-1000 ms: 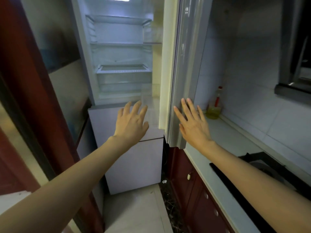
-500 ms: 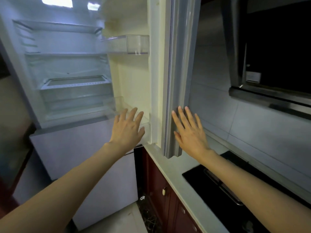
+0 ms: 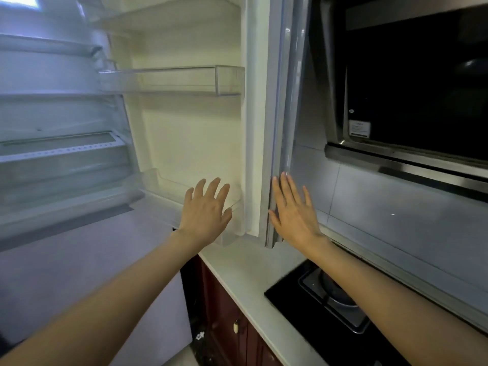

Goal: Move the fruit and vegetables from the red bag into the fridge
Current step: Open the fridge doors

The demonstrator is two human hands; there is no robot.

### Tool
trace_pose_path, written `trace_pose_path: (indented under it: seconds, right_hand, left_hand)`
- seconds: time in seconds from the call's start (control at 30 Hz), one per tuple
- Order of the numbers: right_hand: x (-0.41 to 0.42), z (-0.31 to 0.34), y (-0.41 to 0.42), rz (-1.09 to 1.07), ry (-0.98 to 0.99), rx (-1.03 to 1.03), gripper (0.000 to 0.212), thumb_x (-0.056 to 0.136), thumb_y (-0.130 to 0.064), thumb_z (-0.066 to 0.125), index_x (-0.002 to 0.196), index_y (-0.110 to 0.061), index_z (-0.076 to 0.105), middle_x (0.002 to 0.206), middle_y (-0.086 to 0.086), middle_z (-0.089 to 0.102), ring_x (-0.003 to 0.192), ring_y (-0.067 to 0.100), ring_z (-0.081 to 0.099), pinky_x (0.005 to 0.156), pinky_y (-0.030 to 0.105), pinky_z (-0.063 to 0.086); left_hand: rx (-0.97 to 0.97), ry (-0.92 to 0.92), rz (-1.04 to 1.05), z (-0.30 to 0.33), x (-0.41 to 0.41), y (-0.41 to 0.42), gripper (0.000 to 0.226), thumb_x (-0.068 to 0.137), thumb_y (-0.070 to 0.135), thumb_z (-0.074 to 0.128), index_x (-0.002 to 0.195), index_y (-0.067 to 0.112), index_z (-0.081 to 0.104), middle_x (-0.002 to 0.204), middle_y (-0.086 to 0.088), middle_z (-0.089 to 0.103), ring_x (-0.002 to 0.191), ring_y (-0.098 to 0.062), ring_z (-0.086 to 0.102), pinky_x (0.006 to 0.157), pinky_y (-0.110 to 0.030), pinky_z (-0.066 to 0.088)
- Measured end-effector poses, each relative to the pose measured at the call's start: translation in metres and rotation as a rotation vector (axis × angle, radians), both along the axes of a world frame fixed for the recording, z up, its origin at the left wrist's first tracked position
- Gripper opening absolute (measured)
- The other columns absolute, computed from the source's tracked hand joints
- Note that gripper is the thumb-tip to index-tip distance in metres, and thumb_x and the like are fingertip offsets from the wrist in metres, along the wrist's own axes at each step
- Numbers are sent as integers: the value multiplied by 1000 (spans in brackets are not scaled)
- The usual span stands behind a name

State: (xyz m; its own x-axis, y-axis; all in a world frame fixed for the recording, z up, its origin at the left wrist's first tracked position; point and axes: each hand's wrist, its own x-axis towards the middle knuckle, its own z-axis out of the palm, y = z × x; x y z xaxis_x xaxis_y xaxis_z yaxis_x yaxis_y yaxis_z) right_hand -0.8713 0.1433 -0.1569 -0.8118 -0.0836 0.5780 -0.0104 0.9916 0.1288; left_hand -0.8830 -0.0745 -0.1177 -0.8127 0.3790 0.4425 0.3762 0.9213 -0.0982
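Head view: fridge [image 3: 66, 154] open at 10 o'clock, shelves bare. Left hand [image 3: 204, 213] and right hand [image 3: 295, 215] both spread flat, grip released, holding nothing. Red bag and produce not in view. Next, prob.: turn, find bag. Open door [image 3: 195, 133] edge at 12 overhangs counter [image 3: 245, 273]; hob [image 3: 317, 305] at 4.

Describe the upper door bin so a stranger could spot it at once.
Find the open fridge door, cream inside, left of the range hood. The upper door bin is the clear empty tray across it, well above the lower bin by the left hand.
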Motion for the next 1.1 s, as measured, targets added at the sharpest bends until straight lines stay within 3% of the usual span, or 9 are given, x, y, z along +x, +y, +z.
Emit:
trace_pose_path:
  seconds: [0.2,0.47,1.1]
  right_hand:
    - [-23,3,17,-63,-64,-41,73,97,-40,35,148,-13,-10,158,11,-8,146,24,-5,116,52,11]
    - [-34,-3,29,-32,-18,-34,80,92,-31,48,149,-17,-5,158,12,6,145,26,8,111,55,24]
    - [-42,-1,36,-29,-18,-16,73,95,-34,42,150,-13,-1,158,14,3,146,27,2,116,50,20]
  left_hand:
    - [-10,-5,-33,2,-25,12,56,95,42,36,145,21,25,155,-4,21,141,-32,18,110,-45,24]
    - [-29,-28,-37,1,-47,23,56,96,43,33,146,21,22,156,-3,17,142,-31,14,112,-44,21]
    - [-28,-44,-53,-7,-55,20,55,95,41,37,144,19,27,155,-5,19,142,-32,15,112,-45,21]
